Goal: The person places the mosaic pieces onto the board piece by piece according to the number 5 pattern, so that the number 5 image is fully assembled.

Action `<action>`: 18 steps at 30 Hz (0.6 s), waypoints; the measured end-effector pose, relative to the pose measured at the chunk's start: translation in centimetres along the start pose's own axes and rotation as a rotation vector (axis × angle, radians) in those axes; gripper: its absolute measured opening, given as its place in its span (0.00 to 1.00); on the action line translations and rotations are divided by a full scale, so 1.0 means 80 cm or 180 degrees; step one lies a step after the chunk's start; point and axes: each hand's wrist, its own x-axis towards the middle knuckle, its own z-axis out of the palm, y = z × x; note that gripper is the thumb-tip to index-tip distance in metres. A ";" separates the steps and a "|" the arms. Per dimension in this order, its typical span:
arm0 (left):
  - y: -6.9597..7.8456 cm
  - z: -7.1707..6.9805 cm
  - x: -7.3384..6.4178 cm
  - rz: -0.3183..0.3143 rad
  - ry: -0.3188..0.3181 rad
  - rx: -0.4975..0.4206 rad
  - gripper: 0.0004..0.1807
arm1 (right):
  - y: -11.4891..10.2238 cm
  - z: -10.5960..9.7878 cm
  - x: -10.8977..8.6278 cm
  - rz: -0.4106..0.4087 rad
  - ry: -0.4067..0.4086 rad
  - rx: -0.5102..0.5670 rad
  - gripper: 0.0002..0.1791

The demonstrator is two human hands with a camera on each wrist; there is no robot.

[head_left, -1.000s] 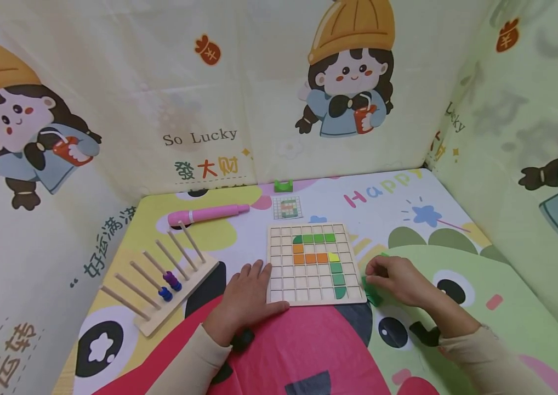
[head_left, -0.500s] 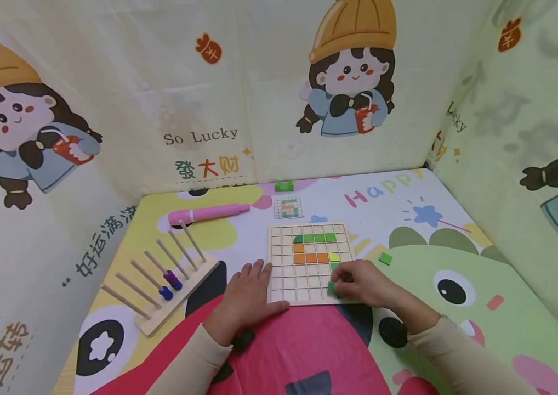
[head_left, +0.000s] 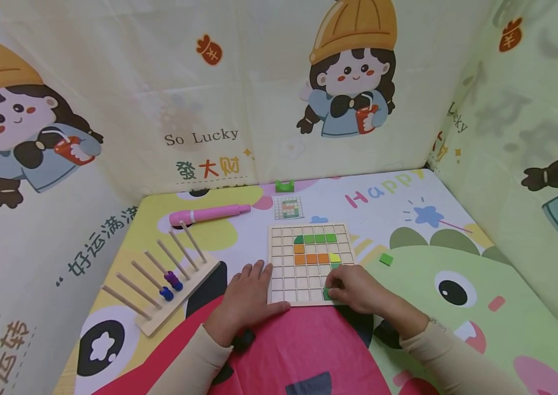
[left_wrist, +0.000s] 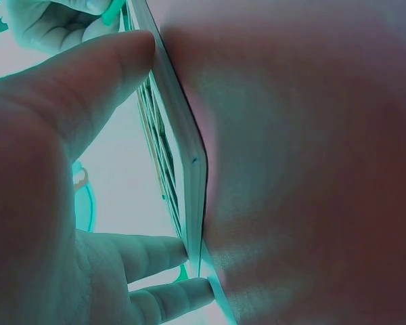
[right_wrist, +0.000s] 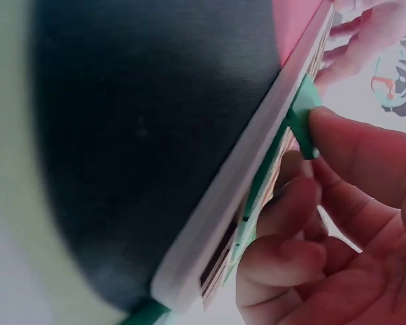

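Observation:
A wooden grid board (head_left: 284, 282) lies flat on the patterned cloth. Green, orange and yellow tiles fill some of its squares in an angular line. My left hand (head_left: 244, 300) rests at the board's near left corner, fingers along the left side and thumb (left_wrist: 115, 64) against the front edge. Over the near right part of the grid, my right hand (head_left: 360, 288) pinches a dark green tile (right_wrist: 303, 112) between thumb and finger, low at the board's surface. That hand hides several squares and part of the green column. A loose green tile (head_left: 386, 259) lies right of the board.
At the left stands a wooden peg rack (head_left: 180, 299) with blue and purple beads on two of its upright pegs. A pink pen (head_left: 210, 214), a small pattern card (head_left: 288, 208) and a green bracket-shaped piece (head_left: 285, 186) lie beyond the board. Printed cloth walls surround the table.
My right hand has moved left from beside the board to over its near right squares, carrying a green tile. Another green tile lies uncovered on the cloth. The left hand stays in place.

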 end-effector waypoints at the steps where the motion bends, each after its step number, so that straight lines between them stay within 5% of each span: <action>1: 0.000 0.000 0.000 -0.0001 -0.0004 0.0013 0.60 | -0.002 0.000 0.000 0.0001 0.0001 -0.0042 0.06; 11: 0.001 0.001 0.000 -0.0007 0.0008 0.0029 0.60 | -0.018 0.003 0.003 0.0219 -0.0051 -0.0461 0.05; 18: 0.000 0.002 0.001 -0.0005 0.0000 0.0043 0.60 | -0.019 0.006 0.002 0.0381 0.0012 -0.0364 0.03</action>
